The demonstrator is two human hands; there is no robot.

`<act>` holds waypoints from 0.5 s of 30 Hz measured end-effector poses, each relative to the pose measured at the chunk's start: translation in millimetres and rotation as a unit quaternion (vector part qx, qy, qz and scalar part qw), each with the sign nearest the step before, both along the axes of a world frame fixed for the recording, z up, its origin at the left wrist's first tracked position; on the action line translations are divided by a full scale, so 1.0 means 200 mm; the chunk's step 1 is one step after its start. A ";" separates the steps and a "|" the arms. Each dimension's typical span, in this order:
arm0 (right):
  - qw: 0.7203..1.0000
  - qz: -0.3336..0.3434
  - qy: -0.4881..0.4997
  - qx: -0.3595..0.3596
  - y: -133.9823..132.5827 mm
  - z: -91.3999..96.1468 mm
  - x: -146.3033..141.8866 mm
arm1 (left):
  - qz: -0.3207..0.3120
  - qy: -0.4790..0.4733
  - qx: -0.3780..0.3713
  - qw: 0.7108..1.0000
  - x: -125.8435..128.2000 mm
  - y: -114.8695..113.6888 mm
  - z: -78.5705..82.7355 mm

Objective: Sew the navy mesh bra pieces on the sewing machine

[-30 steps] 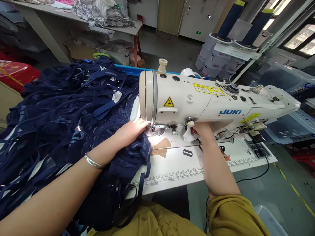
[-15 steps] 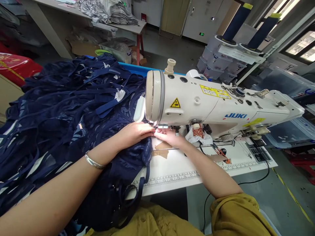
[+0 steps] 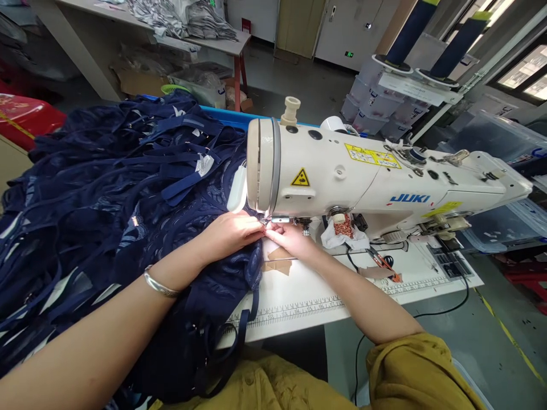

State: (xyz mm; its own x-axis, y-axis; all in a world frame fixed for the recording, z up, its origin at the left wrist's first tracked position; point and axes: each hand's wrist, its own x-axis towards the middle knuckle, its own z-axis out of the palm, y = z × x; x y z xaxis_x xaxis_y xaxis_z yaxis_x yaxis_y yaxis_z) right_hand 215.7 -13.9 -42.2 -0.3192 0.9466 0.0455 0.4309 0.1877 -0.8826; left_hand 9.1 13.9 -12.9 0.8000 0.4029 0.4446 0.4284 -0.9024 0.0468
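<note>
A white JUKI sewing machine (image 3: 325, 165) stands in front of me, its needle area (image 3: 265, 221) just at my fingertips. My left hand (image 3: 233, 233) is closed on a navy garment (image 3: 243, 265) at the left of the presser foot. Coming from the other side, my right hand (image 3: 293, 239) pinches at the same spot, its fingertips almost touching the left ones. What the right fingers hold is too small and hidden to make out. The garment runs into a large heap of navy garments with straps (image 3: 106, 171) under and beside my left arm.
Brown tape patches (image 3: 277, 265) and a printed ruler (image 3: 299, 309) mark the white machine table (image 3: 316, 285). Orange-handled snips (image 3: 387, 267) and a bag of copper-coloured bits (image 3: 343, 226) lie to the right. Thread cones (image 3: 410, 34) rise behind. A blue bin edge (image 3: 226, 117) shows beyond the heap.
The view has shifted slightly, so the machine sits a little further left. Both hands keep their grip by the needle, with barely any movement.
</note>
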 end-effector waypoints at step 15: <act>0.999 0.029 -0.038 -0.006 -0.03 0.11 -0.02 | 0.010 0.041 0.027 0.999 0.02 -0.01 0.01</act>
